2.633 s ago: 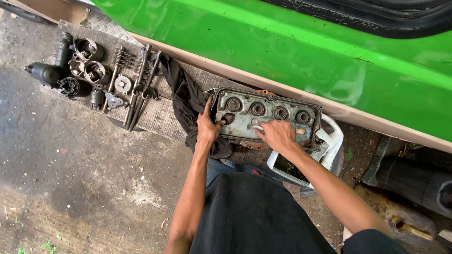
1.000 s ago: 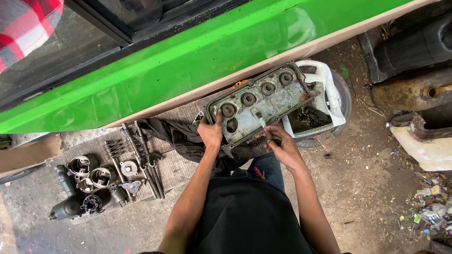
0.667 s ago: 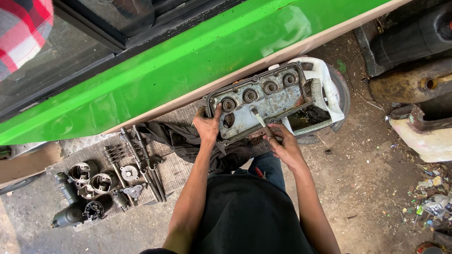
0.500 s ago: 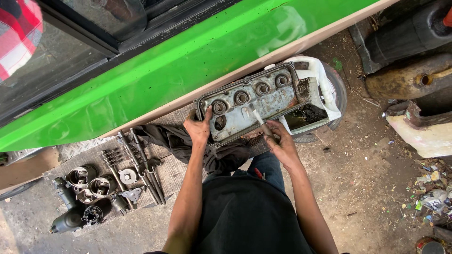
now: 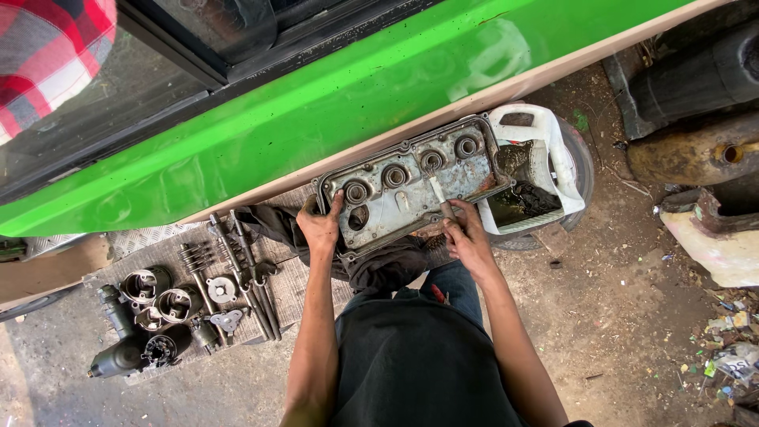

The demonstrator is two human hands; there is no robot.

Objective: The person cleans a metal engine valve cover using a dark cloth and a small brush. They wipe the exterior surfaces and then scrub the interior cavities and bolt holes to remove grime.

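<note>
Two hands on valve cover: left hand grips its lower-left edge; right hand fingers pinch scraper, blade pointing up-frame across cover's long axis.

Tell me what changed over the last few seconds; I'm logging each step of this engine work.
The right hand took hold of a thin scraper-like tool and now presses it on the grey valve cover; earlier it lay bare on the cover. The left hand stayed gripping the cover's left end. The parts on the mat stayed put.
</note>
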